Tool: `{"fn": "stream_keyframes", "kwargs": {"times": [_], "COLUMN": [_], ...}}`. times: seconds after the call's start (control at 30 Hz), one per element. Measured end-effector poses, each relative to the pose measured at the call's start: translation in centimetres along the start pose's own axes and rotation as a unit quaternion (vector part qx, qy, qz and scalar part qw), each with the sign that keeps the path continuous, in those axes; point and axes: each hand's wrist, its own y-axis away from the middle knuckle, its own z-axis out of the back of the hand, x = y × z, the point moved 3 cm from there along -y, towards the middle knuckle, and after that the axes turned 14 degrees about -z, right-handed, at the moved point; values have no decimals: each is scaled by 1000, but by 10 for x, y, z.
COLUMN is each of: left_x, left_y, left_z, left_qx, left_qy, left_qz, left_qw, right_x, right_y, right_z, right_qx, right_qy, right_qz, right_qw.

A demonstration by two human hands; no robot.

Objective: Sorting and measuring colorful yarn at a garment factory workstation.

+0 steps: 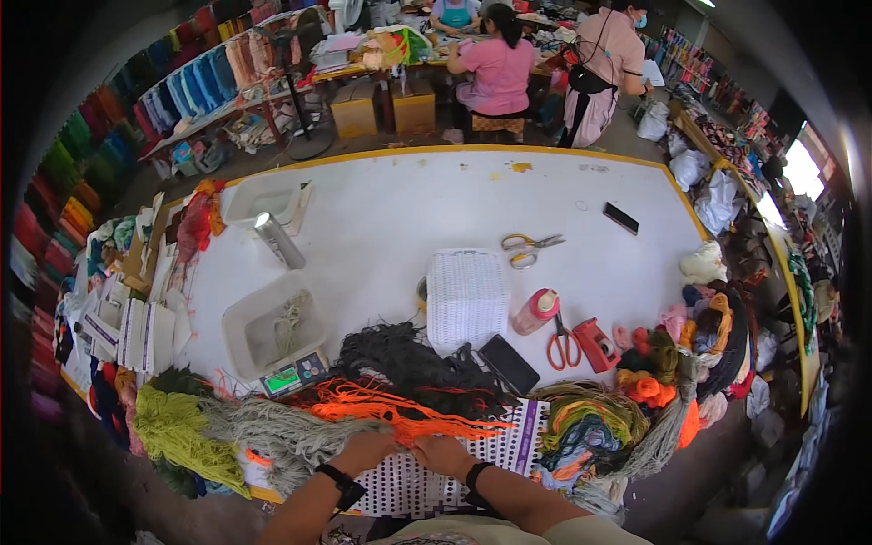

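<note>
I see the left hand (368, 451) and the right hand (442, 456) close together, fingers curled at the orange yarn (363, 406); whether they grip it, I cannot tell. This yarn lies on the bench (381, 218), beside the black yarn (395, 352).

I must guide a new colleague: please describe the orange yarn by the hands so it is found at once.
At the near edge of the white table, find the left hand and right hand close together over dotted sheets. The orange yarn spreads loosely just beyond them; its vivid colour separates it from the grey yarn at left and black yarn behind.
</note>
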Motion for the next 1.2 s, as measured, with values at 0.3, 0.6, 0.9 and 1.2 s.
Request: {"fn": "stream_keyframes", "kwargs": {"times": [0.3,0.6,0.9,1.2], "left_x": [0,-88,-97,-43], "left_y": [77,143,184,227], "left_z": [24,117,93,85], "left_qx": [-345,-306,-207,-211], "left_qy": [486,757,681,742], "left_qz": [79,-224,-268,-138], "left_qw": [799,532,650,622], "right_x": [-10,115,220,162], "right_y": [5,27,72,122], "right_z": [-30,89,67,110], "right_qx": [49,-160,-20,-199], "right_qy": [69,-329,-461,-625], "right_qz": [-7,-12,-30,-15], "right_qw": [996,931,887,755]}}
